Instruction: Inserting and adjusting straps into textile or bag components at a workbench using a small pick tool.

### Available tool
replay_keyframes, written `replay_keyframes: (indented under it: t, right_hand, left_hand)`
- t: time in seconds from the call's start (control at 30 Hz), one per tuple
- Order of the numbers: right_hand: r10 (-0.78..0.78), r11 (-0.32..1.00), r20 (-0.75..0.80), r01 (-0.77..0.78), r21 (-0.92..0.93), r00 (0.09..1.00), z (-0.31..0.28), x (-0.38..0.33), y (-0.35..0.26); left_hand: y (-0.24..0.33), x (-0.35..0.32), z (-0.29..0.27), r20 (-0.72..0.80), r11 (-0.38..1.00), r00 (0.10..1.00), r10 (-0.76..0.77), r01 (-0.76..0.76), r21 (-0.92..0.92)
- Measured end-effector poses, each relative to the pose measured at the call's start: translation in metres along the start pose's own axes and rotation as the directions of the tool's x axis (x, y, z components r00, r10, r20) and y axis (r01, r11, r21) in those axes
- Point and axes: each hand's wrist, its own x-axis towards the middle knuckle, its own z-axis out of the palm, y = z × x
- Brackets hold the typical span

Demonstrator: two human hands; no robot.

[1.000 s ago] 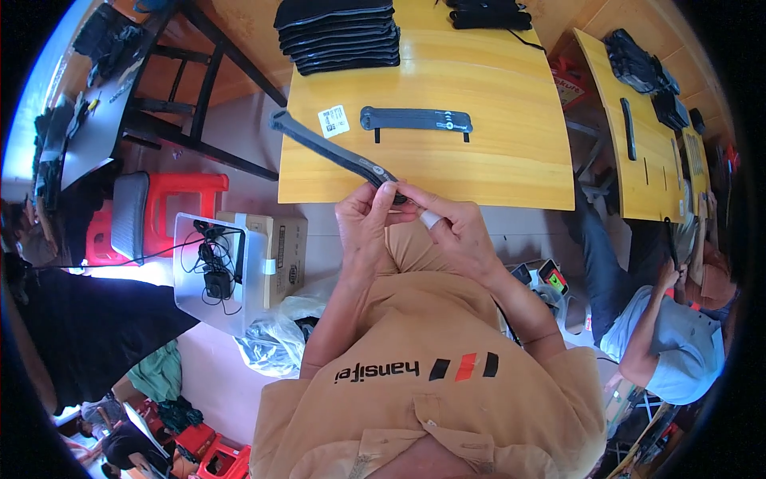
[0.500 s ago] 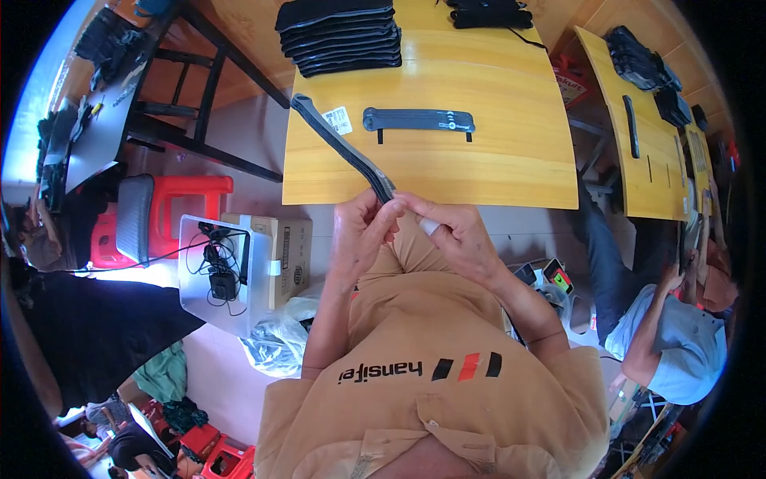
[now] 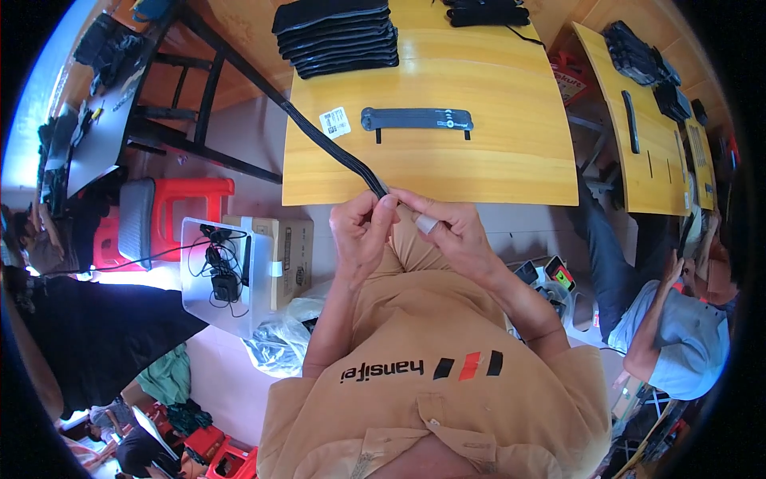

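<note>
A long, narrow black fabric strap (image 3: pixel 339 152) slants from the table's left side down to my fingers. My left hand (image 3: pixel 361 235) is closed, thumb and fingers pinching the strap's near end. My right hand (image 3: pixel 448 231), with a white wrap round one finger, pinches the same end from the other side; the exact fingertip contact is partly hidden. Beyond my hands a flat dark grey strip (image 3: pixel 416 120) with two short black tabs lies on the yellow wooden table (image 3: pixel 495 172). Left of that strip is a white printed label (image 3: pixel 335 122).
A stack of folded black pieces (image 3: pixel 335 40) stands at the table's far left, a black bundle (image 3: pixel 487 13) at its far right. Left of me are a red stool (image 3: pixel 195 209) and a clear bin (image 3: pixel 215 279) with cables. Co-workers sit either side.
The strap has rolled in my grip, so its ribbed black side shows more and its lighter edge less. Both hands stay almost in place, still on its near end.
</note>
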Motion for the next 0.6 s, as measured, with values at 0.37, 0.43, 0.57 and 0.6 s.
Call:
replay_keyframes:
  t: [0.37,0.43,0.57,0.6]
  right_hand:
    - [0.277,0.795,0.183,-0.332,0.507,0.943,-0.007,0.000,-0.011]
    - [0.237,0.886,0.145,-0.274,0.374,0.961,-0.006,0.001,-0.013]
    - [0.119,0.980,0.049,-0.126,0.152,0.992,-0.002,0.001,-0.013]
    - [0.069,0.996,0.014,-0.069,0.056,0.998,-0.001,0.000,-0.013]
  left_hand:
    - [0.004,-0.002,0.006,-0.098,0.993,0.995,0.031,-0.042,-0.106]
    - [0.001,-0.001,0.006,-0.084,0.994,0.996,0.013,-0.022,-0.103]
    - [-0.001,0.000,0.006,-0.067,1.000,0.998,-0.002,0.001,-0.024]
    - [-0.003,0.000,0.006,-0.038,1.000,0.999,0.005,-0.004,0.030]
